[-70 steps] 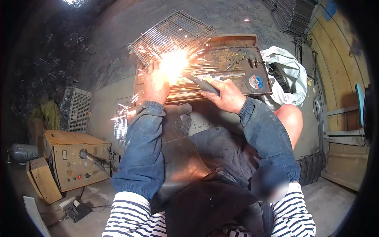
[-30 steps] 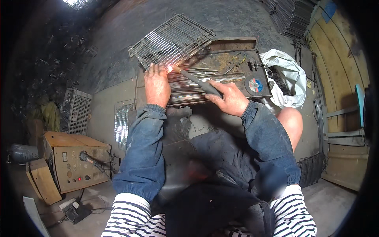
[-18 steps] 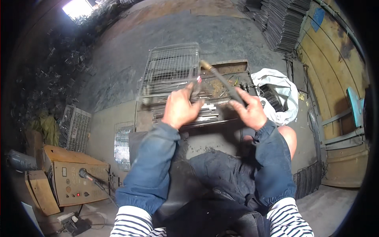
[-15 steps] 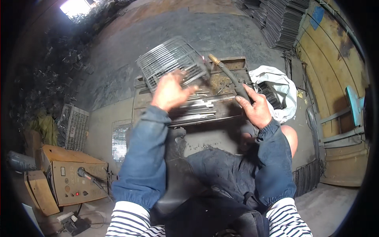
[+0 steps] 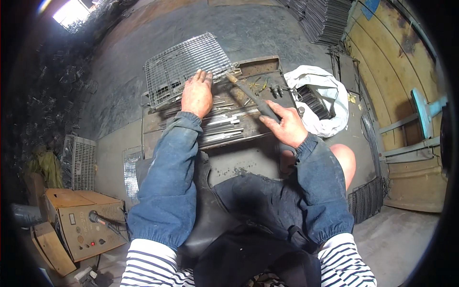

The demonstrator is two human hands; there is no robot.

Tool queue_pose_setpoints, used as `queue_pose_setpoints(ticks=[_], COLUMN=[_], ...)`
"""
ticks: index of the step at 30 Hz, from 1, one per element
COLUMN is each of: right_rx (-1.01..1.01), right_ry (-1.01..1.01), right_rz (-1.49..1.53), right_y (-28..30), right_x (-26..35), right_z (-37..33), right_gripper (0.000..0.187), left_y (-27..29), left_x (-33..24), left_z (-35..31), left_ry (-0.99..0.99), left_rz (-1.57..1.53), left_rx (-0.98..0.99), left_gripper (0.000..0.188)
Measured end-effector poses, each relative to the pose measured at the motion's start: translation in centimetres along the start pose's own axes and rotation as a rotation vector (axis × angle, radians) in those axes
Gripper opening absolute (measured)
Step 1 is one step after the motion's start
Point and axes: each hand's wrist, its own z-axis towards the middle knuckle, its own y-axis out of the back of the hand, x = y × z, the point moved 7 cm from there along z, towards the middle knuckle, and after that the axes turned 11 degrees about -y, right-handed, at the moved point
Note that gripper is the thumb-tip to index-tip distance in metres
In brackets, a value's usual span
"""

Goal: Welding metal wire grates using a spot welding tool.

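A wire mesh panel [image 5: 189, 60] lies at the far left of a low metal worktable [image 5: 150, 125]. My left hand [image 5: 197, 95] rests on the panel's near edge, its fingers stretched out side by side, the thumb mostly hidden. In my right hand [image 5: 287, 125] is a welding torch [image 5: 256, 99], gripped by its dark handle. The torch's brass-coloured nozzle points up and left, close to the panel's near right corner; whether it touches cannot be made out. Several loose metal rods [image 5: 222, 129] lie on the table just in front of my left hand.
Right of the table stands a white sack [image 5: 337, 107] holding dark metal pieces. A welding machine [image 5: 88, 225] with a lit red light sits at lower left. Stacked mesh panels [image 5: 322, 21] rise at far right, and a heap of wire parts [image 5: 48, 95] spreads on the left.
The mesh panel, blurred and tilted before, now lies flatter and still. My left hand has settled on its near edge. The torch remains in my right hand, its nozzle now near the panel's corner.
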Motion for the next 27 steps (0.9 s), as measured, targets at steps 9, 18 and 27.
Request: queue_pose_setpoints(ticks=[9, 18, 27], right_rx=[0.046, 0.042, -0.01], right_ry=[0.03, 0.012, 0.129], right_rz=[-0.018, -0.058, -0.052], right_y=[-2.8, -3.0, -2.8], right_x=[-0.3, -0.3, 0.6], right_z=[1.3, 1.6, 1.7], right_gripper=[0.053, 0.053, 0.049], left_y=[-0.6, -0.4, -0.6], left_x=[0.0, -0.2, 0.0], left_z=[0.5, 0.6, 0.6], left_ry=[0.059, -0.011, 0.093], left_rz=[0.075, 0.033, 0.006], left_rx=[-0.067, -0.148, -0.043], left_gripper=[0.047, 0.038, 0.046])
